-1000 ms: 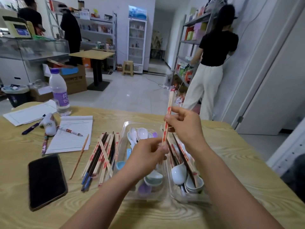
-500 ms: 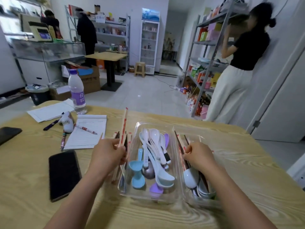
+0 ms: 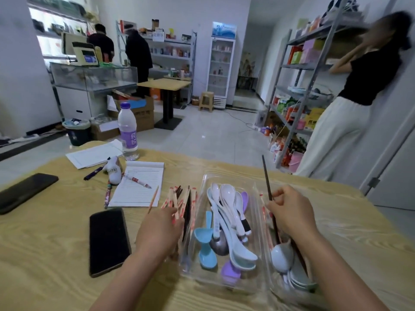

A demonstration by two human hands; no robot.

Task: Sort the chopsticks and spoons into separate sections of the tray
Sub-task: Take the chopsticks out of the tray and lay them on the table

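Note:
A clear plastic tray (image 3: pixel 258 286) with two sections lies on the wooden table. Its left section holds white, blue and purple spoons (image 3: pixel 226 223). Its right section holds a white spoon (image 3: pixel 281 257), stacked spoons and some chopsticks. A pile of red-patterned and dark chopsticks (image 3: pixel 182 204) lies on the table left of the tray. My left hand (image 3: pixel 160 234) rests on the near end of that pile, fingers fairly straight. My right hand (image 3: pixel 289 213) pinches a dark chopstick (image 3: pixel 266 178) over the right section, its tip pointing up and away.
A black phone (image 3: pixel 109 241) lies left of my left hand, another phone (image 3: pixel 24 191) at the far left. A notepad (image 3: pixel 139 184), pens, papers and a water bottle (image 3: pixel 128 131) sit at the back left. A person stands by shelves to the right.
My left hand laid the red-patterned chopstick onto the pile and now rests there. My right hand lifted a dark chopstick out of the tray's right section. The view shifted left.

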